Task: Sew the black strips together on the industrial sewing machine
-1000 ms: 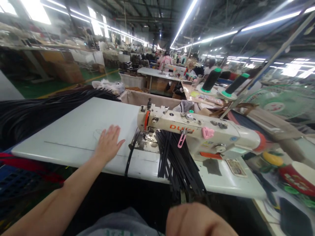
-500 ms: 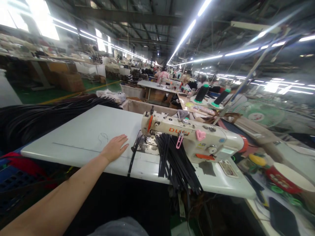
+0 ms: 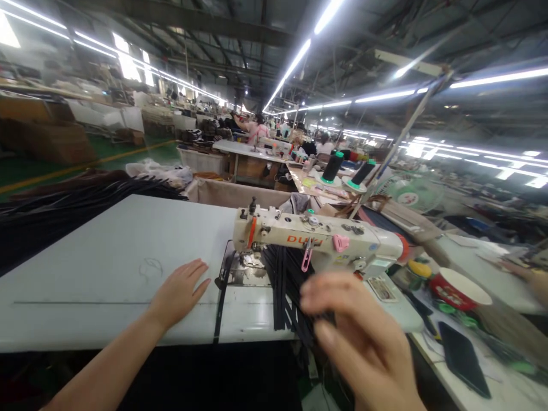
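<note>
My left hand (image 3: 180, 290) lies flat on the white sewing table (image 3: 107, 251), fingers stretched out and holding nothing. To its right stands a sewing machine (image 3: 317, 234) with an orange-trimmed head. One black strap (image 3: 220, 314) runs from beside the needle plate (image 3: 248, 275) over the front edge. A bunch of black straps (image 3: 280, 291) lies under the machine arm and hangs off the table. My right hand (image 3: 359, 331), blurred, is raised in front of that bunch with thumb and fingers apart. Nothing shows between them; whether it touches the straps I cannot tell.
Black thread cones (image 3: 333, 166) stand behind the machine. At right are a red bowl (image 3: 458, 288), a dark phone (image 3: 464, 357) and a green fan (image 3: 413, 197). A heap of black strips (image 3: 64, 217) borders the table's left side. A person in pink (image 3: 257, 132) sits farther back.
My right hand has come into view from below, in front of the strap bunch. My left hand stays flat on the table. The whole view has shifted to the right.
</note>
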The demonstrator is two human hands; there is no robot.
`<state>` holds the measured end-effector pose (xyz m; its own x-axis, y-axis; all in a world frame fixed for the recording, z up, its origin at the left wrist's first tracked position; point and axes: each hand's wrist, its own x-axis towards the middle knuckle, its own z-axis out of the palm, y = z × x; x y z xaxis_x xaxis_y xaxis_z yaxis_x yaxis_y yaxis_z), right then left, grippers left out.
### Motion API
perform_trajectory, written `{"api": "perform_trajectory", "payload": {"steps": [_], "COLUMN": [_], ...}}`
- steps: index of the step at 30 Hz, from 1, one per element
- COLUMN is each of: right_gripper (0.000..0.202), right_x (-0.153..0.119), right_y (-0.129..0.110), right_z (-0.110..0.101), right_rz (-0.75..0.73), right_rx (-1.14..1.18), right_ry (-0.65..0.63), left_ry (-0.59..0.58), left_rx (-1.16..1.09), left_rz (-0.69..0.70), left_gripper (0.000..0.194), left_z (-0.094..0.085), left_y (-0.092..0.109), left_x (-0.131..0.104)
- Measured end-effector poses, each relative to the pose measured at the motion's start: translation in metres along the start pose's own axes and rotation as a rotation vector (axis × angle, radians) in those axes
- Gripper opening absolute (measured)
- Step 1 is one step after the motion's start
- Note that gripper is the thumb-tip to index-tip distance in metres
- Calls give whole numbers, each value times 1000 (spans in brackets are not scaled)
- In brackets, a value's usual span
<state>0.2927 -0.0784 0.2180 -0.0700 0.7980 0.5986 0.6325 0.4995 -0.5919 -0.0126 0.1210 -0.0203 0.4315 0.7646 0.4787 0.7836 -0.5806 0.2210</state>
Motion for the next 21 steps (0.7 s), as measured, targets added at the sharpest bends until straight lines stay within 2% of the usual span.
{"api": "perform_trajectory", "payload": {"steps": [3, 5, 8, 10, 13, 16, 19, 21], "right_gripper": [34, 52, 52, 48, 49, 50, 46, 36], "right_x": [63, 93, 117, 124, 129, 122, 88, 53], "right_y": [54, 90, 130, 144, 151, 142, 126, 117], "right_z": [7, 10, 12, 12, 9, 7, 19, 40], "right_rz": [-39, -37, -10, -14, -37, -41, -15, 91], "right_rx": [-406, -637, -793, -833, -872, -913, -927, -925], "right_ry": [96, 41, -92, -138, -150, -62, 139, 339], "left_ry": [16, 24, 12, -9, -38, -47, -48, -48], "left_rx": [-9, -23, -35, -38, -54, -68, -65, -63], "left_rz": [18, 23, 25, 22, 6, -6, 1, 11], "left_gripper": [51, 49, 47, 47, 47, 45, 44, 43], "left_z": [1, 2, 2, 1, -5, -10, -12, -11], "left_y": [-1, -2, -2, 0, 3, 7, 7, 6], "left_x": [-3, -4, -5, -5, -4, -3, -4, -5]}}
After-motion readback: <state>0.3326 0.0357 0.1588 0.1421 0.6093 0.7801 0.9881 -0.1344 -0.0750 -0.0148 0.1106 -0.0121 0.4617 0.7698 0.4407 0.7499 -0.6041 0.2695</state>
